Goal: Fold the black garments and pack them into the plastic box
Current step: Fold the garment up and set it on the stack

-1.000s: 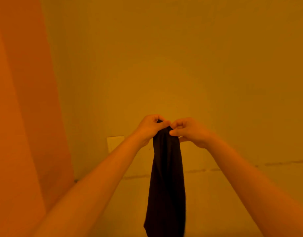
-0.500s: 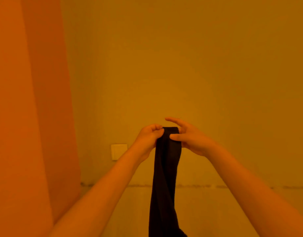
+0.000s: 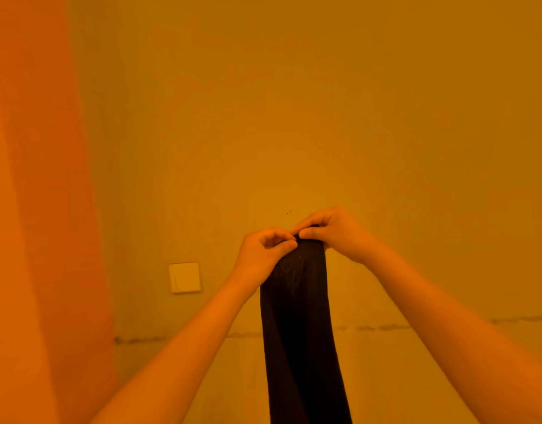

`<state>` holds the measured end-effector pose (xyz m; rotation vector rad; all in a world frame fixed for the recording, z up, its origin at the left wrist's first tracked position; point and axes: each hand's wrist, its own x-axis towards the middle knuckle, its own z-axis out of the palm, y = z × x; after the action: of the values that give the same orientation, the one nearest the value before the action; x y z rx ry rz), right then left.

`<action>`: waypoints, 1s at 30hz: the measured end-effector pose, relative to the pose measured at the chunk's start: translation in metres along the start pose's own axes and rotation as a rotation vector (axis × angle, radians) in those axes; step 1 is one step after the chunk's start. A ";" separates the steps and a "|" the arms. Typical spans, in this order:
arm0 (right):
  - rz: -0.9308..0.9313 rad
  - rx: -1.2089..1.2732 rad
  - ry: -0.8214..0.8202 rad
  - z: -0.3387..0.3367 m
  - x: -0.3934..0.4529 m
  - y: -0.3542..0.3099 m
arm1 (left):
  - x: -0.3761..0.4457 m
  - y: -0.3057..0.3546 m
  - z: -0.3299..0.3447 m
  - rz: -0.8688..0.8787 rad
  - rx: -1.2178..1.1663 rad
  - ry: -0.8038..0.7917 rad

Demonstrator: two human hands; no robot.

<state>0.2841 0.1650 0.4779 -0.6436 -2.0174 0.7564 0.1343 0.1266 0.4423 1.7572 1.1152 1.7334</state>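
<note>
Left hand (image 3: 265,252) and right hand (image 3: 334,232) both pinching top edge of black garment (image 3: 300,332), hanging straight down before wall (image 3: 324,117).

Your left hand (image 3: 265,252) and right hand (image 3: 334,232) pinch the top edge of a black garment (image 3: 297,325) held up; it hangs straight down before the wall (image 3: 294,117), switch plate (image 3: 184,277) at left.

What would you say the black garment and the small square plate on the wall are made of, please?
Black garment: seemingly thin, stretchy knit, matte; fine dotted weave shows near the top, and it hangs limp from both hands. Wall plate: probably smooth moulded plastic, with flat face and crisp edges.
</note>
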 end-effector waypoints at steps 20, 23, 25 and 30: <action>0.025 0.426 0.132 -0.057 -0.002 0.039 | -0.035 -0.045 -0.019 -0.336 -0.188 -0.219; 0.129 0.453 0.149 -0.062 -0.005 0.061 | -0.034 -0.062 -0.039 -0.384 -0.257 -0.287; 0.154 0.348 0.141 -0.073 -0.009 0.069 | -0.032 -0.072 -0.059 -0.448 -0.178 -0.422; 0.167 -0.501 -0.156 -0.117 -0.024 0.066 | -0.025 -0.064 -0.113 -0.504 0.586 -0.830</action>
<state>0.4063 0.2250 0.4698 -1.0772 -2.3401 0.3978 0.0121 0.1184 0.3919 1.9617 1.5288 0.3036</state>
